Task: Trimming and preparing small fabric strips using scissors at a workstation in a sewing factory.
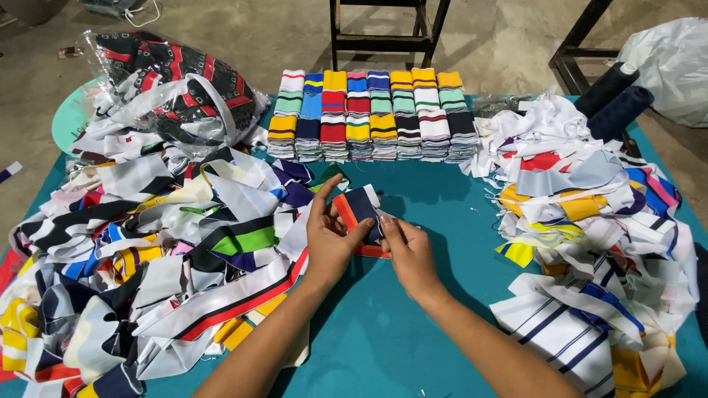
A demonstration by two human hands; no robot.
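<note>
Both my hands meet at the middle of a teal table (383, 332). My left hand (330, 236) and my right hand (409, 250) together hold a small knitted band (359, 208), navy with white and orange-red stripes, and appear to fold it. Behind the hands, neat stacks of folded striped bands (372, 118) stand in rows at the table's far edge. A loose heap of striped fabric strips (147, 250) lies to the left. A second heap (582, 221) lies to the right.
A clear plastic bag of dark patterned cloth (169, 81) sits at the far left. Two dark thread cones (616, 99) and a white bag (671, 59) are at the far right. Metal frame legs (383, 29) stand on the concrete floor beyond.
</note>
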